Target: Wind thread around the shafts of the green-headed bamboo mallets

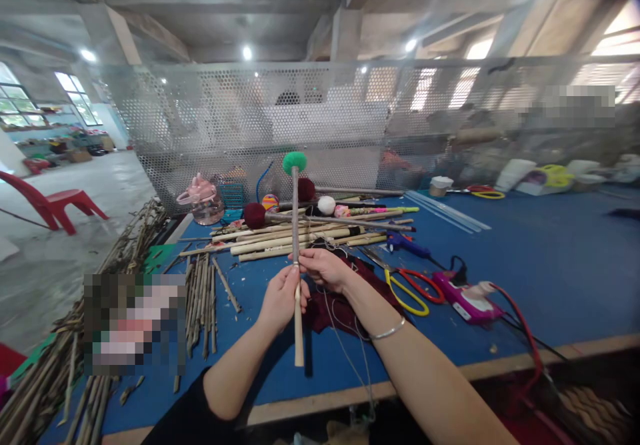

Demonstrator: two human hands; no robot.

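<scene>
A mallet (pixel 295 211) with a round green head and a grey-covered shaft stands nearly upright above the blue table. My left hand (pixel 281 298) is closed around it where the grey meets the pale wooden handle. Just above that grip, my right hand (pixel 323 268) pinches the shaft with its fingertips. Thin grey cord (pixel 345 345) hangs below my right hand toward the table's front edge. Beneath my right forearm lies dark red fabric (pixel 367 285). Behind the hands, several wooden sticks and mallets (pixel 285 238) with dark red and white heads lie in a pile.
Scissors (pixel 407 288) with yellow and red handles, a blue glue gun (pixel 407 245) and a magenta power strip (pixel 467 298) lie to the right. Thin branches (pixel 203 305) lie left, beside a bigger bundle. A perforated metal screen (pixel 250 118) borders the table's back.
</scene>
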